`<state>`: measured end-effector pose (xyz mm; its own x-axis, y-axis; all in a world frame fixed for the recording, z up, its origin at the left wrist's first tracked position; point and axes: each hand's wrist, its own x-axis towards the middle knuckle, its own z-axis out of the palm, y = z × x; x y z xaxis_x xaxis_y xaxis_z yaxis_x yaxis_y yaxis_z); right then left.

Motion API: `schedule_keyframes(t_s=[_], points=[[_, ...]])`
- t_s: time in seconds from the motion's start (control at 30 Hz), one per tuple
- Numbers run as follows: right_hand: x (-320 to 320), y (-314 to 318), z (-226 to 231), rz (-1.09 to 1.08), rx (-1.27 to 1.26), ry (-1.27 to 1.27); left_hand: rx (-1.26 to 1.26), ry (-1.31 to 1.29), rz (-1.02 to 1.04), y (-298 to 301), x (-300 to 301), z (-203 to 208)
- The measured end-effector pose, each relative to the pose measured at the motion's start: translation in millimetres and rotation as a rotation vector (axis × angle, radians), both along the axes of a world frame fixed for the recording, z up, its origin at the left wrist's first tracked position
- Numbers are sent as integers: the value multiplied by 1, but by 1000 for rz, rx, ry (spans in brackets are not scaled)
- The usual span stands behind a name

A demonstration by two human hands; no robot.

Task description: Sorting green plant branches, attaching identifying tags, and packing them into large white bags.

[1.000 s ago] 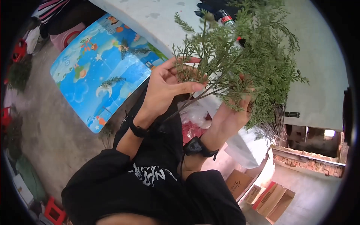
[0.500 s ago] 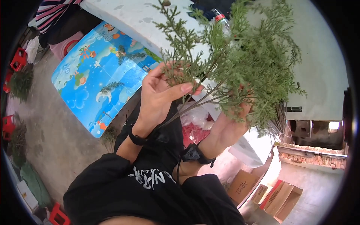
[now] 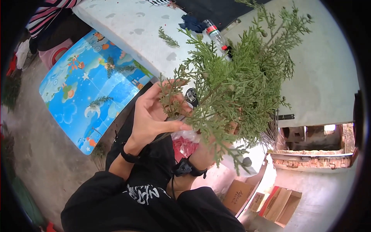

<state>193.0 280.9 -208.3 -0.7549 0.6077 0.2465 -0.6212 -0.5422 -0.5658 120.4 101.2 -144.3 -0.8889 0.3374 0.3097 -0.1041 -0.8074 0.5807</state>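
Observation:
A bushy bunch of green conifer branches, with small round cones among the leaves, is held up in front of me. My right hand grips it low down, its fingers mostly covered by foliage. On the left, my left hand curls its fingers and thumb around a conifer sprig at the bunch's near side. Just beyond those fingers shows a black rounded item with white markings. Below the hands lies red material in clear plastic.
A blue cartoon-print table at left bears loose sprigs. On the white surface behind lie another sprig, a clear bottle and dark cloth. Cardboard boxes stand at lower right. Another person's striped sleeve shows upper left.
My view has shifted rightward. The bunch has turned and dropped lower, with a branch now hanging in front of my right forearm. The bottle and far sprig have come into clearer view.

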Motion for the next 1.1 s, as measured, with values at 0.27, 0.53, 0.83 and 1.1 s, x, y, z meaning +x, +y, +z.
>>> schedule_keyframes(t_s=[0.27,0.53,0.83,1.1], points=[[-62,0,53,-541,1319,-522,-112,137,-29,0,-1,9],[-77,-39,79,-255,749,-440,-141,117,29,-7,-8,6],[-76,-59,77,-259,692,-456,-158,85,48,-11,-4,3],[-119,-36,106,119,203,-25,-531,214,-20,-22,-8,7]])
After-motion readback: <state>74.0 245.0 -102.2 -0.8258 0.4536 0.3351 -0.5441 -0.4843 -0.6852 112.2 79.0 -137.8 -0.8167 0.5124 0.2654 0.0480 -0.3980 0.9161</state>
